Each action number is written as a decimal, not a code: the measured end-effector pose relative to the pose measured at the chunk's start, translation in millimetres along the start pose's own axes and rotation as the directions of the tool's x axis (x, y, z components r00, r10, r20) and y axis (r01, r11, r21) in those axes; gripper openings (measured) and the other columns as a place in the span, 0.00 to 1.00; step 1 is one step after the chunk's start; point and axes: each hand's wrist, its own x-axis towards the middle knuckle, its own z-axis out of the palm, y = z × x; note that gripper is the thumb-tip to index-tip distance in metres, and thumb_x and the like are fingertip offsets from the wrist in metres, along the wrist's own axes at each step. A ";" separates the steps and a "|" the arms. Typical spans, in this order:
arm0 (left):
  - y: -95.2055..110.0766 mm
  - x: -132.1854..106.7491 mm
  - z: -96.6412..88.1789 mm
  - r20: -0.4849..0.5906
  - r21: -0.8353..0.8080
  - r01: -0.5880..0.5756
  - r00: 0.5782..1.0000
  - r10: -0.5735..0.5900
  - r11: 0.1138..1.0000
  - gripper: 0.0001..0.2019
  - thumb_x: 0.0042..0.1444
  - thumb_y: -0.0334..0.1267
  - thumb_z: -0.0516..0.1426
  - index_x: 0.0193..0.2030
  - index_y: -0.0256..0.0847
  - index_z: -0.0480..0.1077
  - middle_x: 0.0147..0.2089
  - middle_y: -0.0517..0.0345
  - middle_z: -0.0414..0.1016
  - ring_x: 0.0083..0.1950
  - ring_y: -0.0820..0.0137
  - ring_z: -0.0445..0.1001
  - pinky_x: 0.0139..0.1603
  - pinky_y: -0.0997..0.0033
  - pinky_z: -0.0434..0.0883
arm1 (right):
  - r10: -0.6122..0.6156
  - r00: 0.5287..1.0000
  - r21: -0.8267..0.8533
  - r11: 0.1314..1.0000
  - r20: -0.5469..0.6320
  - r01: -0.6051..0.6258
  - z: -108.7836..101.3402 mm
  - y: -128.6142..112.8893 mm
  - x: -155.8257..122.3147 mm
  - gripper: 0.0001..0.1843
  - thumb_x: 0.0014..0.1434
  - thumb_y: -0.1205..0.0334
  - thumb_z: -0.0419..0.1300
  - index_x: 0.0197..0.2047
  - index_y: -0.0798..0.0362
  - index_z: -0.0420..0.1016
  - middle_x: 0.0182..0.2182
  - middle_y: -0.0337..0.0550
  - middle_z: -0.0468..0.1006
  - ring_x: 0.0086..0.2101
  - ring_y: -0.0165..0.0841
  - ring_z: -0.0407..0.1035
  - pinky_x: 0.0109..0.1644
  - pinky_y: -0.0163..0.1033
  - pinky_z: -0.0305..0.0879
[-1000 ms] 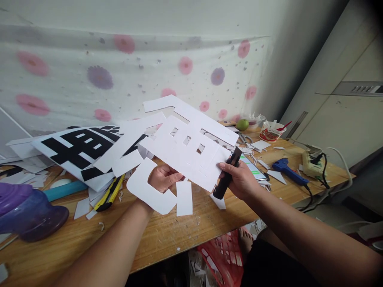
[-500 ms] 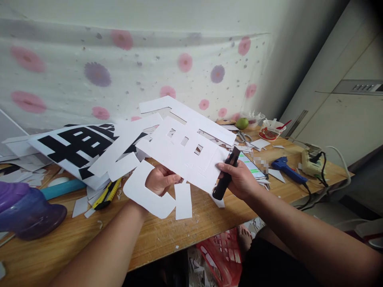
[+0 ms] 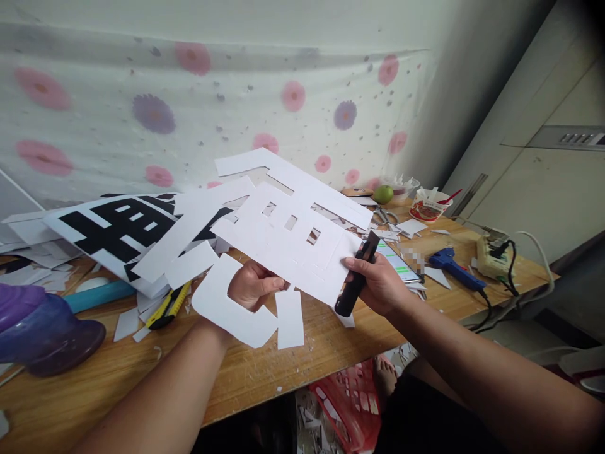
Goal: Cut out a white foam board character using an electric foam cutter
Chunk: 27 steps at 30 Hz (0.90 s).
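Head camera view: a person's left hand (image 3: pixel 253 285) pinches the lower edge of a white cut-out sheet (image 3: pixel 302 260), thumb on top, while the right hand (image 3: pixel 384 285) grips a black tool (image 3: pixel 354 289), its thumb resting against the sheet's right-hand end. Tilted, the sheet is held above a wooden table (image 3: pixel 265 372), its upper left reaching over a sheet printed with black shapes (image 3: pixel 118 224). Its narrow arms look likely to bend or tear at the joins should the hands twist or pull unevenly; pressing the tool hard could crease the edge. A yellow utility knife (image 3: pixel 171 305) lies nearby, blade state unclear. Left fingertips are hidden beneath the sheet, as is whether the curved strip (image 3: pixel 222 302) joins it there. The tool's kind is hard to make out, and a phone (image 3: pixel 399 263) is partly covered by the right hand.
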 end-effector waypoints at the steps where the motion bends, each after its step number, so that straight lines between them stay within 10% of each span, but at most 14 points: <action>1: 0.1 0.4 -0.3 0.014 0.007 0.001 1.000 -0.001 1.000 0.12 0.35 0.27 0.69 0.29 0.43 0.80 0.27 0.59 0.81 0.31 0.60 0.77 0.35 0.61 0.76 | -0.001 1.000 -0.001 1.000 -0.002 0.001 -0.1 0.2 0.1 0.20 0.37 0.55 0.78 0.22 0.53 0.72 0.17 0.35 0.69 0.19 0.28 0.62 0.25 0.38 0.65; 11: -5.5 1.3 -4.4 0.038 0.025 -0.032 0.999 0.031 0.999 0.16 0.38 0.30 0.70 0.38 0.43 0.80 0.36 0.58 0.83 0.36 0.62 0.79 0.39 0.64 0.76 | -0.014 1.000 -0.014 1.000 -0.027 0.014 -0.6 1.9 1.0 0.20 0.37 0.55 0.78 0.23 0.53 0.72 0.17 0.36 0.69 0.19 0.28 0.63 0.25 0.38 0.65; 27: -1.8 -1.5 -1.3 0.094 -0.054 -0.018 0.995 0.023 0.998 0.06 0.38 0.35 0.67 0.27 0.45 0.78 0.22 0.63 0.73 0.23 0.70 0.65 0.26 0.68 0.68 | -0.019 0.999 -0.024 1.000 -0.039 0.018 2.1 -0.1 -0.2 0.20 0.35 0.55 0.79 0.21 0.53 0.72 0.16 0.35 0.69 0.19 0.28 0.62 0.24 0.38 0.64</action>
